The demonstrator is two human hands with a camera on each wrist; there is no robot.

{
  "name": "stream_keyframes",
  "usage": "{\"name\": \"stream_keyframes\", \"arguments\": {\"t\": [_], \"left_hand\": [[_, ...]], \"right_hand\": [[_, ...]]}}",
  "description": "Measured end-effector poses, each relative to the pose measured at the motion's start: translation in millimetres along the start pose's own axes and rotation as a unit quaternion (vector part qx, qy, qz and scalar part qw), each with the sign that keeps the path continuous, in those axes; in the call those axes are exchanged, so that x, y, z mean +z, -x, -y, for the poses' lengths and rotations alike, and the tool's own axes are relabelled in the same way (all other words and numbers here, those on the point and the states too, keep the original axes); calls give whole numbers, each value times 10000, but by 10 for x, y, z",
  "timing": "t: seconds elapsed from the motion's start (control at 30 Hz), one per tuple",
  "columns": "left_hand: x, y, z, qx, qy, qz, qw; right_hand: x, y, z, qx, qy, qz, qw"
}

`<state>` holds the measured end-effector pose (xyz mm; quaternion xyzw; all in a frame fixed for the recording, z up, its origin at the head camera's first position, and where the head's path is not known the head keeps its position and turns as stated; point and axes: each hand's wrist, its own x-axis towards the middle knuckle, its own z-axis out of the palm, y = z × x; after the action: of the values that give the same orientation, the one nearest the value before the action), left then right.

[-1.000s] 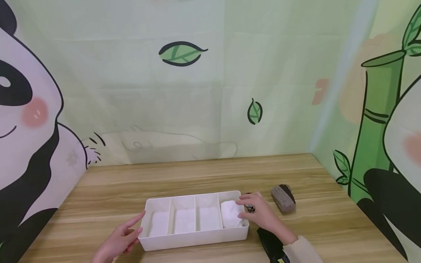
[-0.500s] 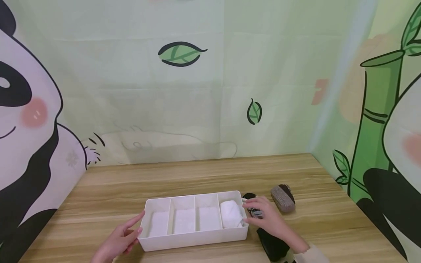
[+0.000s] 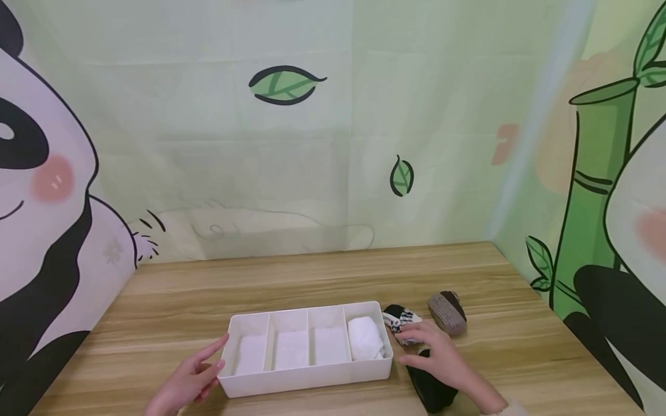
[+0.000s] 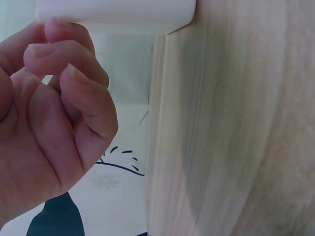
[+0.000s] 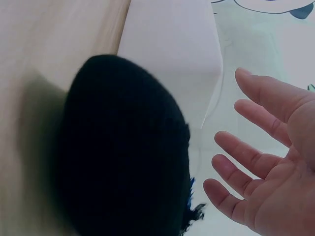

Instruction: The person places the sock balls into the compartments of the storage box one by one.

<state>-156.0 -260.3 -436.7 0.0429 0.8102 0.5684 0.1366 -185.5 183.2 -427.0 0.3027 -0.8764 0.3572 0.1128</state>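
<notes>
A white divided box [image 3: 307, 378] lies lengthwise on the table. In its rightmost compartment sits a white rolled sock bundle [image 3: 365, 338]. My left hand [image 3: 189, 378] touches the box's left end with thumb and index finger, the other fingers loosely bent in the left wrist view. Just right of the box, my right hand [image 3: 439, 358] hovers with fingers spread and nothing held. Partly beneath it are a black-and-white patterned sock bundle [image 3: 398, 315] and a black sock bundle [image 3: 429, 390]. In the right wrist view, the black bundle [image 5: 123, 147] looms large beside the open palm.
A grey-and-black sock bundle [image 3: 447, 313] lies behind the right hand. The wooden table [image 3: 291, 280] meets a cloth backdrop [image 3: 208, 144] printed with pandas, leaves and bamboo at the back and sides.
My right hand has drawn away from the white bundle, moving right and nearer me over the patterned and black bundles. The left hand and box hold their place.
</notes>
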Motion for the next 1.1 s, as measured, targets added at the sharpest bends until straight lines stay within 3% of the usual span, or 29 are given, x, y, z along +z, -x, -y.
{"name": "stream_keyframes", "arguments": {"t": [0.2,0.5,0.87,1.1], "left_hand": [[-8,-5,18,80,7,51,10000],[-12,5,11,-80,71,-27,9999],[-9,8,7,-151,120,-59,9998],[-7,16,-7,-131,146,-33,9998]], "right_hand": [[-28,93,-69,10,20,30,10000],[-161,179,-91,800,-204,623,9946],[-225,280,-187,670,101,1061,9920],[-254,279,-188,990,-127,1294,9866]]}}
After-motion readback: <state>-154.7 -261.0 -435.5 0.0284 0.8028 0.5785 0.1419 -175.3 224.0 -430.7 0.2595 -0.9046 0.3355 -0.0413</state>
